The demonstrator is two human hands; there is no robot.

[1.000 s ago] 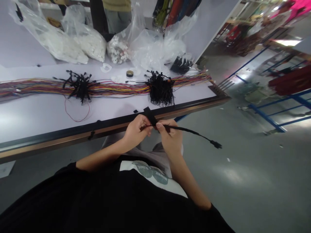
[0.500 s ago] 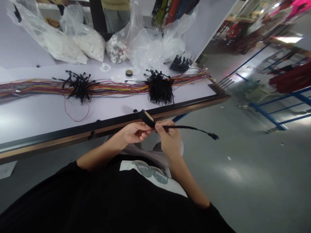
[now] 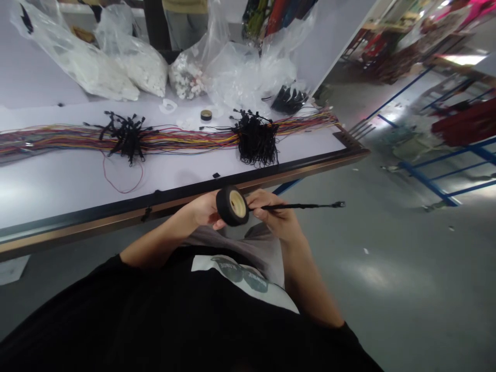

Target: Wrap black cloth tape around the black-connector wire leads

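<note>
My left hand is closed on a roll of black tape, whose pale core faces the camera. Part of that hand is hidden behind the roll. Close by on the right, my right hand pinches a thin black taped cable. The cable runs out to the right and ends in a small black connector. Both hands are in front of the table's edge, above my lap.
Long coloured wires lie along the table, with two black connector bunches. Behind them are another tape roll and clear plastic bags. Blue metal frames stand at the right.
The tape roll has swung down and turned its core towards the camera. My right hand has shifted slightly right and rolled over, and the cable's connector end has risen.
</note>
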